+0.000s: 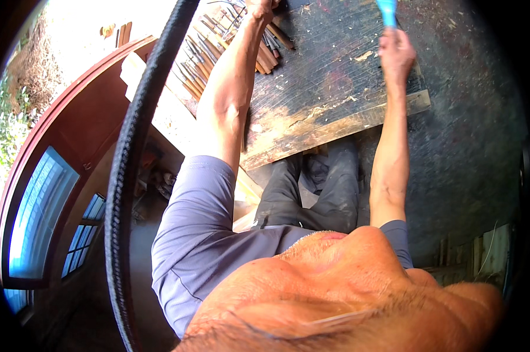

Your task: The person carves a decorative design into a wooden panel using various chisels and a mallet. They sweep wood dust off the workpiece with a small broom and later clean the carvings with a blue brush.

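Note:
My right hand [397, 53] is out over the right side of the dark wooden workbench [317, 70]. Its fingers are closed around the narrow end of a light-blue tool [387, 10], which widens away from me and runs out of the top edge. Also at the top edge is my left hand [261, 8], cut off so that its fingers barely show. Below and beside that hand lie several wooden-handled carving tools [201, 56], side by side on the bench's left part. A thin dark looped item [236, 13] rests among them, near my left wrist.
A pale, worn plank [335, 129] forms the bench's near edge, above my legs. Light wood chips [364, 56] are scattered on the top. A thick black braided cable [137, 129] crosses the left of the view. Windows [42, 214] stand at far left.

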### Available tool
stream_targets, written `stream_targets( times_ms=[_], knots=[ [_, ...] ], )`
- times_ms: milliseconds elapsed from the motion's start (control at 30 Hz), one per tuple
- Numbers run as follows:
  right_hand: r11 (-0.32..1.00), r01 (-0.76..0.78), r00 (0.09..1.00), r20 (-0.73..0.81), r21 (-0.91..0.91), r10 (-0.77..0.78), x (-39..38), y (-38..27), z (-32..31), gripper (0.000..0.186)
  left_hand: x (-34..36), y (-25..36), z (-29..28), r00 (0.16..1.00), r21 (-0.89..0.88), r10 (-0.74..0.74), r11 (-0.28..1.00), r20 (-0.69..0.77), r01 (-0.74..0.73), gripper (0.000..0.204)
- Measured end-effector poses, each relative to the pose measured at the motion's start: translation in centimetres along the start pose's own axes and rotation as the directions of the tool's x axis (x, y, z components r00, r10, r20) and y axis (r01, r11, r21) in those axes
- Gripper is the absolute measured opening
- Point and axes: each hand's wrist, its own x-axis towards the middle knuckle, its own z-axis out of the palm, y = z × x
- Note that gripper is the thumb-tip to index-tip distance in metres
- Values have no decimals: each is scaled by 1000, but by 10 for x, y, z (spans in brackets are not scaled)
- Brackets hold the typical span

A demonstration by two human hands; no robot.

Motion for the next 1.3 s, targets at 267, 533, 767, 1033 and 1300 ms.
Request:
stream_targets(
  times_ms=[267, 533, 767, 1033, 1300],
  knots=[
    [982, -184, 939, -306, -51, 160, 21, 18, 21, 21, 6, -7, 15, 1000, -29, 8, 1000, 14, -7, 23],
    [906, 344, 927, 243, -247, -286, -1, -12, 147, 24, -11, 8, 4, 999, 17, 39, 999, -12, -39, 19],
    [964, -19, 980, -186, 264, 70, -11, -9, 69, 22, -12, 8, -12, 996, 77, 86, 994, -24, -84, 15],
    [971, -61, 879, -449, 231, 162, -41, 37, -41, 29, -18, 24, 25, 984, 62, 178, 982, 19, -179, 11],
    [863, 361, 901, 372, -352, -225, -191, 81, -32, 8, -57, 34, 23, 959, 73, 283, 956, 13, -283, 8]
  ],
)
